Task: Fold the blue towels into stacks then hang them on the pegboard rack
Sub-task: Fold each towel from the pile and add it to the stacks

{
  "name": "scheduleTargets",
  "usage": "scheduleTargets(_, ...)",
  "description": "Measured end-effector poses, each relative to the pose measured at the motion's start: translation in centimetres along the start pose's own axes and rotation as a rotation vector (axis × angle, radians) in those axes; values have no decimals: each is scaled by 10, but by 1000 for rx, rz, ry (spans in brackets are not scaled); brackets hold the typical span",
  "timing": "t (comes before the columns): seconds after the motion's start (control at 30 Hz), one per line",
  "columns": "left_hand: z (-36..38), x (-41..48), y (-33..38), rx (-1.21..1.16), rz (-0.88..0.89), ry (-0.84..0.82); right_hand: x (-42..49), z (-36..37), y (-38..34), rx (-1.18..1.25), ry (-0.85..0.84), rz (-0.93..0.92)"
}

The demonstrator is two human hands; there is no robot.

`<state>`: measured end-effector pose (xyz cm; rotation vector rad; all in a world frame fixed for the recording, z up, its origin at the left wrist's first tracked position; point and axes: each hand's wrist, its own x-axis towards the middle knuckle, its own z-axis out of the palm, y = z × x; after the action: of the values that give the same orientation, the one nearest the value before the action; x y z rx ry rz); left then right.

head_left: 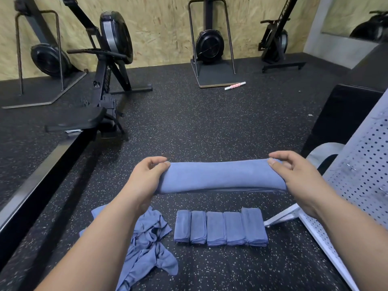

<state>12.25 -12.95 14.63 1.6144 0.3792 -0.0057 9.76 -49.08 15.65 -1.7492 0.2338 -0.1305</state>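
Observation:
A blue towel (222, 177), folded into a long narrow band, is held level above the floor. My left hand (144, 177) pinches its left end and my right hand (294, 171) pinches its right end. Below it, several folded blue towels (220, 227) lie side by side in a row on the floor. A heap of unfolded blue towels (147, 244) lies to the left of that row. The white pegboard rack (365, 173) stands at the right, its perforated panel leaning and its foot (281, 217) reaching toward the folded row.
Dark speckled rubber floor (199, 127) all around. Black rowing machines stand at the left (109, 66), back centre (210, 45) and back right (275, 40). A pink and white roller stick (235, 86) lies on the floor. A black box (340, 116) sits behind the rack.

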Motion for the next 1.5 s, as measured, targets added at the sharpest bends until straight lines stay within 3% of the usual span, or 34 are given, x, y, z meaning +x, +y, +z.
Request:
scheduleTargets(0.1, 4, -3, -1, -117, -105, -75, 0, 2, -2, 97, 20, 78)
scheduleTargets(0.2, 3, -6, -2, -116, -131, -149, -2, -2, -7, 222, -140, 175)
scheduleTargets(0.3, -1, 1, -8, 27, -6, -32, 3, -4, -1, 153, -101, 187)
scheduleTargets(0.43, 4, 0, -13, 224, 174, 100, 1, 5, 6, -13, 36, 2)
scheduleTargets(0.63, 4, -2, -1, 211, 266, 244, -8, 9, -8, -54, 76, -182)
scheduleTargets(0.93, 0, 1, -24, 204, 12, -22, -6, 6, 17, -166, -2, 144)
scheduleTargets(1.13, 19, -12, -20, 251, -20, -132, -4, 15, 18, -273, 61, 126)
scheduleTargets(1.33, 51, -34, -21, 472, 151, -109, -21, 46, 13, -336, 29, 0)
scheduleTargets(1.5, 83, -61, -29, 343, 166, -169, -47, 84, 12, -235, -94, -95)
